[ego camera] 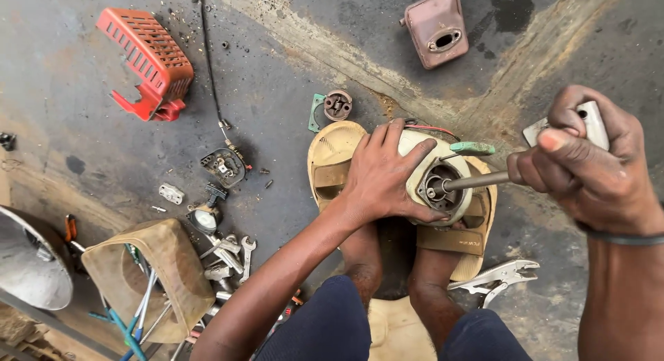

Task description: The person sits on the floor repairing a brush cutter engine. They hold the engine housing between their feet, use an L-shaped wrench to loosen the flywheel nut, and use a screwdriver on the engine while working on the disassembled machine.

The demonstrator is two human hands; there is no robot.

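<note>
On a grimy workshop floor, between sandalled feet, the left hand presses flat on a cream engine housing while the right hand grips a T-handle wrench seated in its centre; a slipping wrench could gouge fingers, or the loosely braced housing roll.

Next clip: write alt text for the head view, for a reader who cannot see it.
Seen from above, the left hand steadies a cream engine housing braced between the person's sandalled feet, while the right hand drives a long tool shaft into its centre. On the concrete floor lie locking pliers, a red vented cover and a tool bag.
</note>
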